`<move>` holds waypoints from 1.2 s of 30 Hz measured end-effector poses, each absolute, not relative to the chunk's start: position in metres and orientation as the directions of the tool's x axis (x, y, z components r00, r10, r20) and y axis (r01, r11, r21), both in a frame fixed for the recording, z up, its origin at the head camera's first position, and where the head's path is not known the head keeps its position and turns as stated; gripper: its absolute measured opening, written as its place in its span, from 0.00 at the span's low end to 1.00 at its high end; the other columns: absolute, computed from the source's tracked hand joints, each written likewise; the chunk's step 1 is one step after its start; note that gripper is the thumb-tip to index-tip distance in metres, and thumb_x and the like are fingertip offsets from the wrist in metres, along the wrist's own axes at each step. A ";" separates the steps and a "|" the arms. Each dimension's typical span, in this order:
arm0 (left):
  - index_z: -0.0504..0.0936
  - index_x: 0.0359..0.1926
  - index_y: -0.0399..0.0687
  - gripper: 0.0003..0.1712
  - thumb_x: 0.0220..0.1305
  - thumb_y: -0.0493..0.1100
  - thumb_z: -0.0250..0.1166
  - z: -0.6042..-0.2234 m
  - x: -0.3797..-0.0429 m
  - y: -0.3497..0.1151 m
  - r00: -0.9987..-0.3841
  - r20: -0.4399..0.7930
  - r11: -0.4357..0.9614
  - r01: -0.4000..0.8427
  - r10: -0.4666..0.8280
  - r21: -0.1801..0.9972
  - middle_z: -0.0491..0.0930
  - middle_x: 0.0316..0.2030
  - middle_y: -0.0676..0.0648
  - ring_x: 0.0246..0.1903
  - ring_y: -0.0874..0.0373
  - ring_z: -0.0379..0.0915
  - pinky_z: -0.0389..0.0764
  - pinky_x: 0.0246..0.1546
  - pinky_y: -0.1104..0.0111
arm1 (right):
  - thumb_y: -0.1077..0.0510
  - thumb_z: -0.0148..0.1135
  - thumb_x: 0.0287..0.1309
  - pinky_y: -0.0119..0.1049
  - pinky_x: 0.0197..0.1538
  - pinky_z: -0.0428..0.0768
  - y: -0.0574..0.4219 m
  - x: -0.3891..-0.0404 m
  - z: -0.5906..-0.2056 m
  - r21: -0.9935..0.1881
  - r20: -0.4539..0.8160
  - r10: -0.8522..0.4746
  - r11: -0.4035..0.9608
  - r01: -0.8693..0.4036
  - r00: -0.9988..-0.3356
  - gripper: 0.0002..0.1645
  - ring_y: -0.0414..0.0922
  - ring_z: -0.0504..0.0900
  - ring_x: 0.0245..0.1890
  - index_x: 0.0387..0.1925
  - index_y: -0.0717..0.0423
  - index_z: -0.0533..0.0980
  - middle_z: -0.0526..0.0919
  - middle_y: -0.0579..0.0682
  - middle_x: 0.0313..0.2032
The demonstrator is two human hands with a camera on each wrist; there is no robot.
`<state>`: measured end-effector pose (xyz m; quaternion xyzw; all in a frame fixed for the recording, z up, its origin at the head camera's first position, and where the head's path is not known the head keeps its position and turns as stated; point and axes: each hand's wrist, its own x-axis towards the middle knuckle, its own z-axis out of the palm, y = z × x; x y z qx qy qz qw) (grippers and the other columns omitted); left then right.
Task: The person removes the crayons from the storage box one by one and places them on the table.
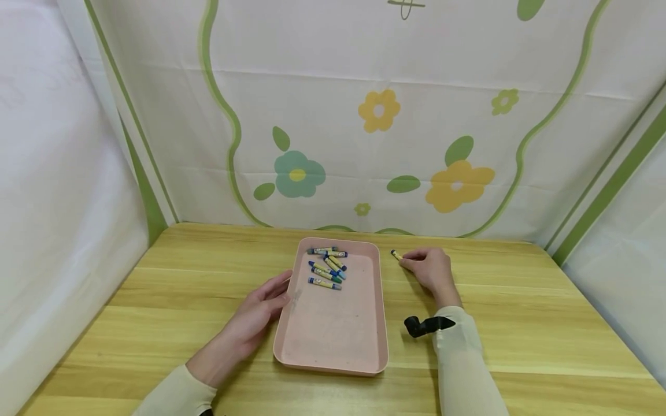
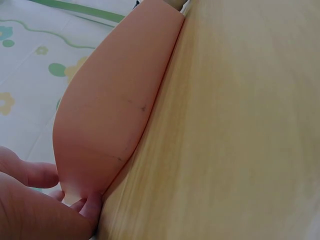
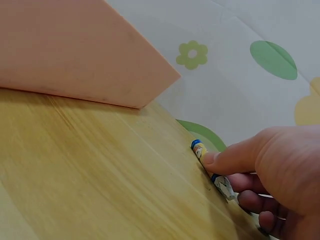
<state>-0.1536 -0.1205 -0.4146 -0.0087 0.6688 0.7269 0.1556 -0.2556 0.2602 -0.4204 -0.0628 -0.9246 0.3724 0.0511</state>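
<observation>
A shallow pink tray [image 1: 338, 341] lies on the wooden table, with several crayons [image 1: 325, 283] in yellow wrappers gathered in its far left part. My left hand [image 1: 257, 312] holds the tray's left side; in the left wrist view the thumb meets the rim and fingers curl at the base of the wall. To the right of the tray, my right hand [image 1: 429, 268] pinches one crayon [image 3: 199, 148] between thumb and fingers. This crayon has a blue end, a yellow wrapper and a pale tip, and it is close over the tabletop.
Behind the table [image 1: 520, 323] hangs a white cloth [image 1: 322, 115] printed with flowers and green leaves. More white cloth stands at the left and right sides. A black strap with a small camera [image 1: 426, 326] sits on the right wrist.
</observation>
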 end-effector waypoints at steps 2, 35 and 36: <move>0.61 0.82 0.47 0.34 0.79 0.36 0.54 -0.415 -0.154 -0.120 -0.952 -0.219 -0.058 -0.236 0.213 0.970 0.60 0.82 0.38 0.80 0.43 0.58 0.69 0.74 0.57 | 0.50 0.73 0.65 0.54 0.63 0.81 0.261 -0.256 -0.421 -0.696 0.047 0.150 0.714 0.075 -0.988 0.15 0.60 0.85 0.58 0.46 0.55 0.91 0.92 0.57 0.49; 0.62 0.82 0.47 0.34 0.79 0.36 0.55 -0.413 -0.153 -0.120 -0.952 -0.224 -0.052 -0.240 0.210 0.969 0.60 0.82 0.37 0.80 0.42 0.58 0.70 0.72 0.59 | 0.48 0.69 0.69 0.46 0.55 0.84 0.228 -0.252 -0.382 -0.789 0.139 0.119 0.614 -0.037 -0.983 0.21 0.54 0.87 0.52 0.56 0.55 0.87 0.91 0.57 0.51; 0.62 0.82 0.47 0.34 0.79 0.36 0.55 -0.413 -0.153 -0.120 -0.952 -0.225 -0.052 -0.241 0.209 0.969 0.60 0.82 0.37 0.80 0.43 0.58 0.70 0.72 0.59 | 0.48 0.69 0.69 0.44 0.54 0.84 0.225 -0.253 -0.380 -0.789 0.151 0.119 0.612 -0.047 -0.981 0.20 0.54 0.87 0.51 0.56 0.55 0.87 0.91 0.57 0.50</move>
